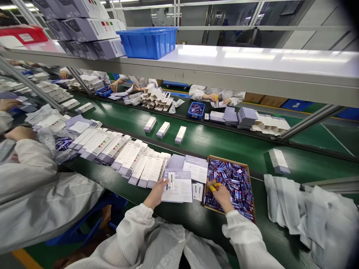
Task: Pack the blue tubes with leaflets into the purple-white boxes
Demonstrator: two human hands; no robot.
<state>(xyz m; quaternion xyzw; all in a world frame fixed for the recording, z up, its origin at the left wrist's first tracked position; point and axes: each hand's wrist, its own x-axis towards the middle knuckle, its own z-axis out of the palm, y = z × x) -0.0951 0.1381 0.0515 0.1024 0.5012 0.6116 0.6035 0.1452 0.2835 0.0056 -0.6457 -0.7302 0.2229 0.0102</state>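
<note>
One leaflet (182,189) and one printed card (171,180) lie clamped in the left hand (155,194)'s fingers, above the surface (179,212). Work looks partway: six closed cartons (163,130) sit on the green belt (218,138) (three near twelve o'clock, one toward two, two at ten), while the open-flapped cartons (147,172) at ten, overlapping past counting, seem left. At three o'clock, the right hand (223,198) reaches into one cardboard tray (228,160) of uncountable batteries (238,186); whether its fingers grip any, I cannot tell.
</note>
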